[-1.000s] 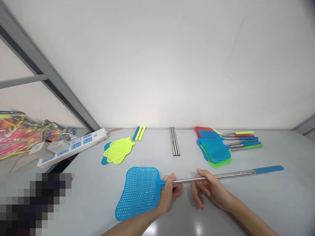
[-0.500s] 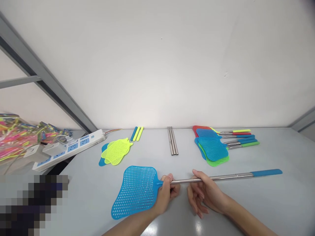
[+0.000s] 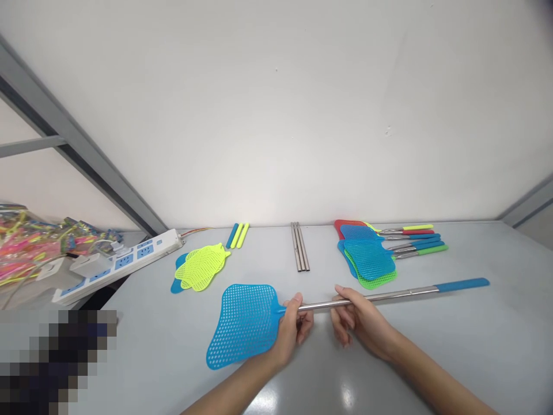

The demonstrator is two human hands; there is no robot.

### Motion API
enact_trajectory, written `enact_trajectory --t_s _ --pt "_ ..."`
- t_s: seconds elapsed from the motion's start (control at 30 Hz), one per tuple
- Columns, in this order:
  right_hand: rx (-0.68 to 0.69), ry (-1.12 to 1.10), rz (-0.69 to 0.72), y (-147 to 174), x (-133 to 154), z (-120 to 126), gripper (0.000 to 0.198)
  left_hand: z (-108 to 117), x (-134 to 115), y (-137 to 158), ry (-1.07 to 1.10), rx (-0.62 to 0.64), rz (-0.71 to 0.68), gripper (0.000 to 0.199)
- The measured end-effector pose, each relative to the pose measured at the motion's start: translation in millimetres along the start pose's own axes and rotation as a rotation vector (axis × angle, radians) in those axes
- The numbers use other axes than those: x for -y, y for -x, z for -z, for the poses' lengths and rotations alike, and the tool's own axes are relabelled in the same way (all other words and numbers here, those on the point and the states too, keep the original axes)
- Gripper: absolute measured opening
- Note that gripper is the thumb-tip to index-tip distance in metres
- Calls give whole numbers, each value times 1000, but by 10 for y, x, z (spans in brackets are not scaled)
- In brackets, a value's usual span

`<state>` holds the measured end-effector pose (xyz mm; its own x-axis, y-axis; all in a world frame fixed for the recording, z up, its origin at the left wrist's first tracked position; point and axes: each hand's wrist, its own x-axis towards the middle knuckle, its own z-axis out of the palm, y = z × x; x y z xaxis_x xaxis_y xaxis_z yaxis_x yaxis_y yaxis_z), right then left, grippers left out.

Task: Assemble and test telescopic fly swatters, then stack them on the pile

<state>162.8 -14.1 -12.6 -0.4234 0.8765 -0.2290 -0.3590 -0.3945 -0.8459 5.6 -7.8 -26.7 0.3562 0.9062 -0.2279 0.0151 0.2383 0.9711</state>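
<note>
A fly swatter [image 3: 246,323] with a blue perforated head, an extended metal rod and a blue grip is held level above the table. My left hand [image 3: 294,328] is closed round the neck where the head joins the rod. Farther along, my right hand [image 3: 360,320] pinches the rod between thumb and fingers, its lower fingers loosely curled. The blue grip [image 3: 462,285] points out to the right, free of both hands. Behind lie three metal rods [image 3: 300,248]. A pile of swatters [image 3: 371,259] with red, blue and green heads rests to their right.
At the back left lie yellow and blue swatter heads [image 3: 201,268] and three grip sleeves [image 3: 237,236]. A white power strip [image 3: 142,256] with plugs runs along the left edge, near bagged colourful items [image 3: 38,248]. A wall [image 3: 276,115] stands behind the table.
Both hands have raised the blue swatter slightly, away from me. The right hand's lower fingers are curled in more. The view has shifted a little.
</note>
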Motion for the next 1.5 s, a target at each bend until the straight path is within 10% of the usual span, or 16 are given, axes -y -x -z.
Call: enact_trajectory --t_s 0.6,0.97,1.5 --pt "-241 130 93 -32 -58 -94 48 -7 -96 -71 614 -469 -136 42" --pt "180 -5 -128 28 -119 -122 55 163 -147 -84 350 146 73 45" --pt "289 -142 -134 60 -161 -150 57 145 -122 -27 330 157 82 43"
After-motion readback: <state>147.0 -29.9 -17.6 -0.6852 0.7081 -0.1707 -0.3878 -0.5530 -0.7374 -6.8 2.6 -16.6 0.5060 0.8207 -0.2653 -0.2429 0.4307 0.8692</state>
